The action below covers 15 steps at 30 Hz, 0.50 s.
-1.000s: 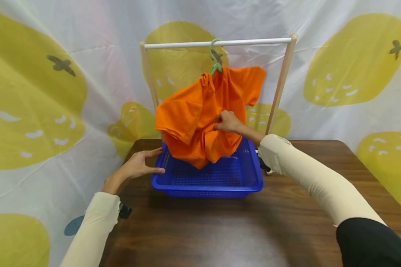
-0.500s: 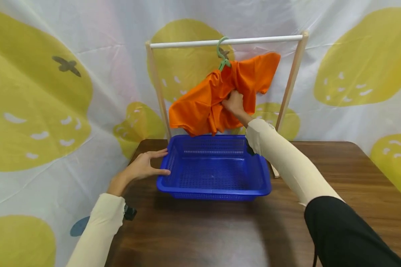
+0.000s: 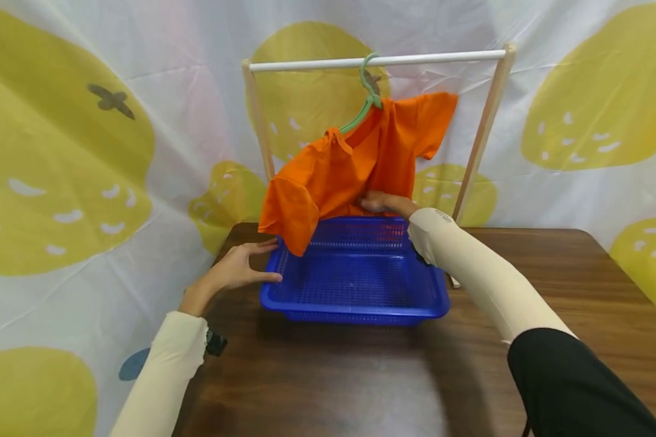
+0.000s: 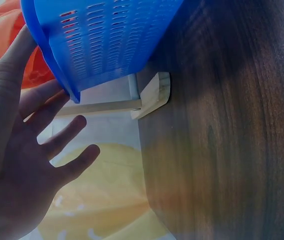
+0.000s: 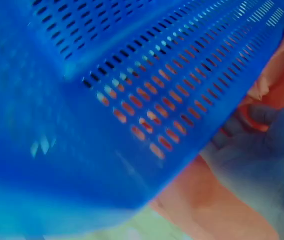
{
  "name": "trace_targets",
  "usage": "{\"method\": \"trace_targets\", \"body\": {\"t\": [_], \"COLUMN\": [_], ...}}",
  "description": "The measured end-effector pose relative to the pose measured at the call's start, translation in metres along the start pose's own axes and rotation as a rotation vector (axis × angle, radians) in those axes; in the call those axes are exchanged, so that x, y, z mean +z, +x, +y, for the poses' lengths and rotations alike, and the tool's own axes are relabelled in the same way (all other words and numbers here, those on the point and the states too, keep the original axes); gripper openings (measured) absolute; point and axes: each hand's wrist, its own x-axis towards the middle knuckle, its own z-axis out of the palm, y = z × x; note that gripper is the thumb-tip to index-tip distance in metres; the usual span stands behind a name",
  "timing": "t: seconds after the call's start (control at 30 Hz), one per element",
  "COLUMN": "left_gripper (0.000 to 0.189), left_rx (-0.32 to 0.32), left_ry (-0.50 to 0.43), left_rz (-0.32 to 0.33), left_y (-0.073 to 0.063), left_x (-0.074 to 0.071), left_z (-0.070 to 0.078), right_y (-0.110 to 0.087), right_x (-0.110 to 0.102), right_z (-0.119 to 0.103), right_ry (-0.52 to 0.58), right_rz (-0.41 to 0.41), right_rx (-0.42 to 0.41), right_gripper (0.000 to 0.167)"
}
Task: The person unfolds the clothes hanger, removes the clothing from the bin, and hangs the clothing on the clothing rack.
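An orange T-shirt point(image 3: 343, 173) hangs askew on a green hanger point(image 3: 371, 99), its left shoulder slipped low so the hanger's left arm shows bare. One sleeve droops into the blue perforated basket point(image 3: 355, 310). My right hand point(image 3: 377, 201) grips the shirt's lower part at the basket's far rim; in the right wrist view its curled fingers point(image 5: 234, 124) are partly behind that rim. My left hand point(image 3: 232, 267) rests against the basket's left rim with thumb and fingers spread wide. In the left wrist view two fingertips pass behind the blue rim point(image 4: 72, 95).
The hanger hooks over the white bar point(image 3: 437, 58) of a rack with wooden posts point(image 3: 483, 133). The basket stands on a brown wooden table point(image 3: 350, 376), in front of the rack. A white curtain point(image 3: 197, 115) with yellow prints hangs behind.
My right hand raised the bunched shirt, then lowered it behind the basket's far rim. The shirt's left side dropped, baring the hanger's arm. My left hand stayed at the basket.
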Motion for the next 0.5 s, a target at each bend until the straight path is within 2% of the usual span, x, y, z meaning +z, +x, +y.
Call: {"method": "trace_targets", "body": {"t": [0.03, 0.07, 0.1, 0.17, 0.23, 0.3, 0.4, 0.5], "left_gripper": [0.089, 0.089, 0.089, 0.089, 0.088, 0.086, 0.085, 0.083], "left_rx": [-0.002, 0.001, 0.002, 0.010, 0.022, 0.029, 0.010, -0.027], "left_ry": [0.004, 0.007, 0.010, 0.015, 0.019, 0.023, 0.012, 0.002], "left_rz": [-0.002, -0.006, -0.012, -0.020, -0.025, -0.025, -0.012, 0.031], "left_y": [0.002, 0.003, 0.005, 0.008, 0.009, 0.007, -0.003, -0.015], "left_x": [0.000, 0.000, 0.000, 0.000, -0.001, -0.003, -0.008, -0.018], "left_z": [0.000, -0.001, -0.001, -0.002, -0.002, -0.004, -0.009, -0.013], "right_y": [0.004, -0.006, -0.027, -0.074, -0.123, -0.159, -0.186, -0.210], "right_x": [0.003, -0.001, -0.010, -0.030, -0.048, -0.063, -0.069, -0.072], "right_z": [0.013, 0.006, -0.019, -0.073, -0.119, -0.160, -0.182, -0.193], "right_ry": [0.007, 0.001, -0.036, -0.069, -0.099, -0.103, -0.095, -0.007], "right_rz": [-0.009, -0.022, -0.054, -0.075, -0.025, -0.029, 0.059, 0.160], "right_rx": [-0.019, -0.016, 0.052, 0.075, 0.011, 0.011, -0.039, -0.059], "right_gripper": [0.055, 0.059, 0.062, 0.060, 0.058, 0.052, 0.048, 0.046]}}
